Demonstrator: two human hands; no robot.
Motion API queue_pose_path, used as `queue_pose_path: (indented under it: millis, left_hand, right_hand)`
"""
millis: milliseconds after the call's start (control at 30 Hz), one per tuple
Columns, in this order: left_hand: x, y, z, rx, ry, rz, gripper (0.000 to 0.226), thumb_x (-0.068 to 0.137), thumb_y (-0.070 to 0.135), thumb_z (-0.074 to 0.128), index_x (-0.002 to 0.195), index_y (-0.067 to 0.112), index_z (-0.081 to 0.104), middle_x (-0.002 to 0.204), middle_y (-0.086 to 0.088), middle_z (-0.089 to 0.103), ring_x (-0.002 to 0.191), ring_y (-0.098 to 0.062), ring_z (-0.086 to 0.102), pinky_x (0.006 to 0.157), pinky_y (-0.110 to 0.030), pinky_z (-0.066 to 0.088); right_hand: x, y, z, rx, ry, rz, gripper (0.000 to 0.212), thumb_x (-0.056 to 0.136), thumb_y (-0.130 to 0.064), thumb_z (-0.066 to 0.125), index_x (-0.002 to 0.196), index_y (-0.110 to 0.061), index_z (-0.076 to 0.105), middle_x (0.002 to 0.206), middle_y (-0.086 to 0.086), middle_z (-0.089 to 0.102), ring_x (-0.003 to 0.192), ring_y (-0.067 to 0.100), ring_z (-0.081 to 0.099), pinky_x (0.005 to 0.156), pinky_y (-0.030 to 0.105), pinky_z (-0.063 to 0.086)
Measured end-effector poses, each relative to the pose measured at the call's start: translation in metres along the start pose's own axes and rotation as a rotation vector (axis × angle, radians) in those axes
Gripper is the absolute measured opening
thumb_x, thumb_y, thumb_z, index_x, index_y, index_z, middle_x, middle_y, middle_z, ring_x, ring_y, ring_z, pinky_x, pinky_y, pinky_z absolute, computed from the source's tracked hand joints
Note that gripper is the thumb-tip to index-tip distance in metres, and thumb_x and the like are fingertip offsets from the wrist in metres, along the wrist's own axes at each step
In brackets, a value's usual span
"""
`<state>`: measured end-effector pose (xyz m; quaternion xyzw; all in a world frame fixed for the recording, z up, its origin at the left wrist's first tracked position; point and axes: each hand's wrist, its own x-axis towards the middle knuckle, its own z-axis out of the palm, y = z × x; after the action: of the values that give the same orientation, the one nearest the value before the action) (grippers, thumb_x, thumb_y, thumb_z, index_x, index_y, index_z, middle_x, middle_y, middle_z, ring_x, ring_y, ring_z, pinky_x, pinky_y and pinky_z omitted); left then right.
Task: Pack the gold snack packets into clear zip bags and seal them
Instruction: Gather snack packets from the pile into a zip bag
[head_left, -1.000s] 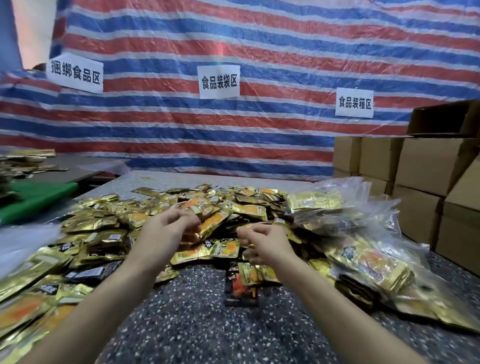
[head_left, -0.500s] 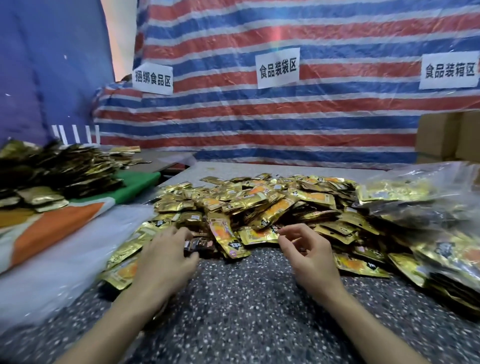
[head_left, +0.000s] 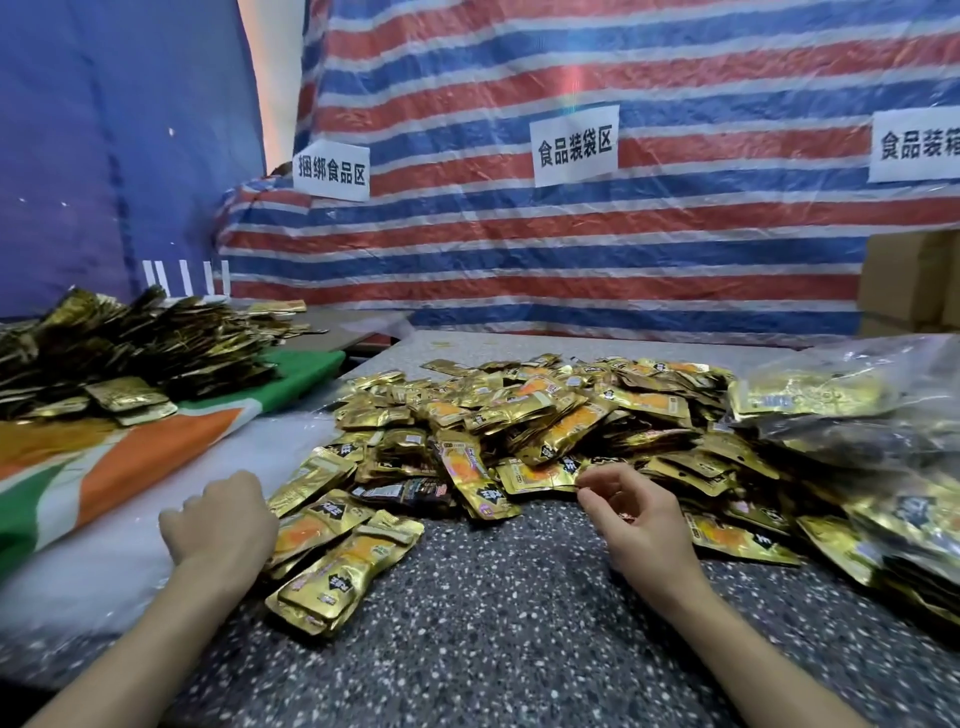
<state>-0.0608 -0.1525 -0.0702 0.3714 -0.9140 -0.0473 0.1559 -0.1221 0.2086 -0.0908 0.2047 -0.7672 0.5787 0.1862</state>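
Note:
A wide heap of gold snack packets covers the middle of the speckled table. A few more packets lie stacked at its near left edge. My left hand sits just left of that stack, knuckles up. Its fingers bend down onto a whitish pile of clear plastic, with the fingertips hidden. My right hand hovers at the heap's front edge with its fingers loosely curled and nothing held, the fingertips close to a packet's corner. Clear bags filled with packets are piled at the right.
A second, darker heap of gold packets lies on a green, white and orange cloth at the left. Cardboard boxes stand at the far right. A striped tarp with paper signs closes the back.
My view has swung left. My left hand has moved off the packets onto the whitish plastic. My right hand has drawn back from the heap and holds nothing.

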Motion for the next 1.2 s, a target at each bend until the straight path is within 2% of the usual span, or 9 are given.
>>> queue_pose_path:
  millis: [200, 467, 667, 767, 867, 967, 1067, 1133, 1200]
  left_hand:
    - [0.007, 0.003, -0.001, -0.013, -0.050, -0.019, 0.005, 0.085, 0.011, 0.055, 0.089, 0.014, 0.055, 0.103, -0.011, 0.060, 0.101, -0.032, 0.055, 0.082, -0.035, 0.039]
    - [0.001, 0.018, -0.023, -0.268, 0.147, 0.080, 0.029, 0.085, 0.008, 0.063, 0.059, 0.001, 0.050, 0.065, -0.017, 0.054, 0.066, -0.034, 0.055, 0.064, -0.036, 0.042]
    - [-0.059, 0.084, -0.051, -0.707, 0.202, 0.508, 0.021, 0.082, 0.002, 0.066, 0.066, 0.010, 0.056, 0.063, -0.013, 0.060, 0.061, -0.026, 0.059, 0.055, -0.038, 0.049]
    - [-0.091, 0.122, -0.062, -0.881, 0.225, 0.747, 0.026, 0.083, -0.003, 0.065, 0.071, 0.016, 0.051, 0.070, -0.006, 0.057, 0.063, -0.021, 0.059, 0.055, -0.030, 0.053]
    - [-0.115, 0.149, -0.056, -0.969, 0.217, 1.021, 0.008, 0.087, 0.000, 0.061, 0.094, 0.000, 0.061, 0.081, -0.009, 0.061, 0.079, -0.029, 0.066, 0.072, -0.044, 0.058]
    - [-0.129, 0.165, -0.039, -0.913, 0.215, 1.313, 0.020, 0.083, 0.000, 0.064, 0.103, 0.001, 0.059, 0.104, -0.009, 0.066, 0.092, -0.018, 0.064, 0.087, -0.025, 0.053]
    - [-0.132, 0.169, -0.015, -0.822, 0.138, 1.429, 0.020, 0.083, 0.002, 0.067, 0.089, 0.014, 0.052, 0.094, 0.000, 0.059, 0.080, -0.012, 0.053, 0.077, -0.024, 0.052]
    - [-0.129, 0.167, -0.002, -0.837, -0.013, 1.365, 0.020, 0.086, 0.010, 0.066, 0.085, 0.022, 0.049, 0.092, 0.004, 0.059, 0.081, -0.014, 0.056, 0.074, -0.035, 0.052]
    - [-0.127, 0.164, 0.007, -0.953, -0.128, 1.303, 0.020, 0.085, 0.015, 0.070, 0.084, 0.030, 0.056, 0.089, 0.012, 0.062, 0.083, -0.004, 0.059, 0.076, -0.029, 0.051]
  right_hand:
    - [0.001, -0.001, 0.000, 0.012, -0.008, 0.006, 0.013, 0.092, -0.013, 0.070, 0.091, -0.026, 0.071, 0.084, 0.000, 0.069, 0.073, 0.015, 0.061, 0.065, 0.028, 0.053]
    - [0.003, 0.000, 0.002, 0.022, -0.027, 0.009, 0.011, 0.092, -0.012, 0.070, 0.091, -0.023, 0.072, 0.082, -0.001, 0.068, 0.068, 0.008, 0.058, 0.061, 0.023, 0.049]
    - [0.004, -0.003, 0.003, 0.196, -0.077, 0.075, 0.012, 0.092, -0.006, 0.068, 0.092, -0.017, 0.073, 0.075, -0.001, 0.070, 0.062, 0.012, 0.059, 0.050, 0.020, 0.046]
    - [0.004, -0.009, 0.000, 0.436, -0.134, 0.196, 0.022, 0.088, -0.027, 0.073, 0.100, -0.008, 0.071, 0.085, 0.009, 0.073, 0.066, 0.017, 0.063, 0.050, 0.024, 0.049]
    - [0.008, -0.016, -0.005, 0.617, -0.229, 0.328, 0.063, 0.079, -0.058, 0.067, 0.118, -0.008, 0.066, 0.105, 0.010, 0.074, 0.086, 0.019, 0.069, 0.068, 0.033, 0.056]
    - [0.013, -0.014, -0.015, 0.733, -0.269, 0.308, 0.088, 0.068, -0.077, 0.069, 0.129, -0.015, 0.064, 0.128, 0.014, 0.067, 0.116, 0.029, 0.065, 0.098, 0.053, 0.051]
    - [0.014, -0.016, -0.022, 0.707, -0.293, 0.208, 0.068, 0.079, -0.056, 0.071, 0.131, -0.013, 0.064, 0.129, 0.016, 0.066, 0.119, 0.031, 0.064, 0.099, 0.055, 0.052]
    - [0.014, -0.019, -0.021, 0.600, -0.295, 0.214, 0.046, 0.074, -0.042, 0.079, 0.115, -0.020, 0.075, 0.119, 0.009, 0.072, 0.109, 0.024, 0.070, 0.086, 0.041, 0.059]
    - [0.012, -0.016, -0.019, 0.491, -0.254, 0.241, 0.041, 0.065, -0.036, 0.088, 0.101, -0.021, 0.079, 0.106, 0.009, 0.076, 0.096, 0.025, 0.073, 0.079, 0.037, 0.059]
